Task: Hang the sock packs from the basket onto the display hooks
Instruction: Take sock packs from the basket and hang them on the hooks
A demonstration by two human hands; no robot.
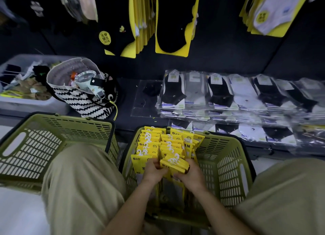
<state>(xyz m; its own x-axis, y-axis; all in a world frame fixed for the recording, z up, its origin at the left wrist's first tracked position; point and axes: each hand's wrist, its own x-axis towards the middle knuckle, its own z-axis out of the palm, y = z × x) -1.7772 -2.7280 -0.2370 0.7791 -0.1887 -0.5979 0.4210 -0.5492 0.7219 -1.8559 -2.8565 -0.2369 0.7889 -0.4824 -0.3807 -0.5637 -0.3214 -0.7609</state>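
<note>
Gripping one bundle of sock packs (pixel 173 162), the left hand (pixel 153 172) and right hand (pixel 191 176) curl round it inside one green basket (pixel 228 164); a second basket (pixel 52 138) sits to their left.

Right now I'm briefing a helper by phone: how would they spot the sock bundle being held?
Skip the left basket; take the right basket, packed with yellow sock packs. At its near end, the bundle is gripped between the left hand and right hand, tilted unlike the upright rest.
</note>
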